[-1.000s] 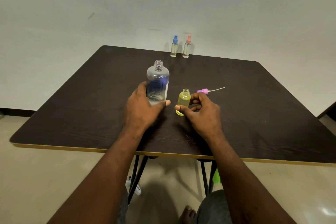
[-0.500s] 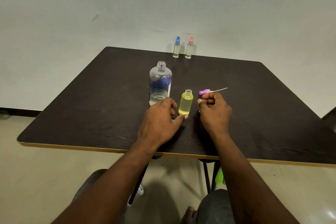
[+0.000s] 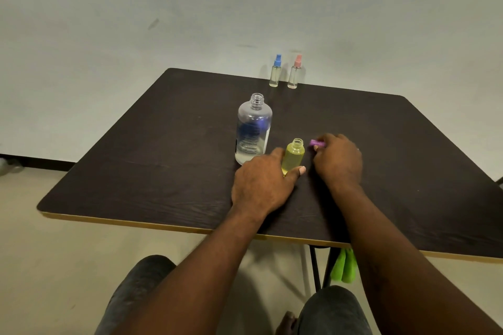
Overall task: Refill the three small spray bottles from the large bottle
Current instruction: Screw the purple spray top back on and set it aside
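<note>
**Position change noted ahead of recapping**

Since half a second ago the left hand (image 3: 261, 185) has closed in on the small yellow-tinted plastic bottle (image 3: 293, 155). It now grips the bottle low, with the thumb on the near side and the fingers (image 3: 276, 155) curled behind. The bottle stands upright and uncapped on the dark wood-grain desk (image 3: 163, 171), just right of the large clear plastic bottle (image 3: 253, 128), which is also open-necked. The right hand (image 3: 339, 162) has come down over the purple plastic sprayer head (image 3: 315, 143), its fingers curled round it in a pinch.

Governing relation: the sprayer head lies just right of the yellow bottle's open neck, near neck height and apart from it. The bottle's long axis is vertical. The right hand is nearer the head, and the left steadies the bottle. In my judgement the head must travel left and over the neck, tube first.

Not verifiable:
- The dip tube is covered by the right hand.
- Whether the head rests on the desk or is lifted cannot be told.
- The tint obscures the fill level.

Two small clear spray bottles, one blue-capped (image 3: 275, 73) and one pink-capped (image 3: 294, 75), stand at the far edge, well apart from both hands.
</note>
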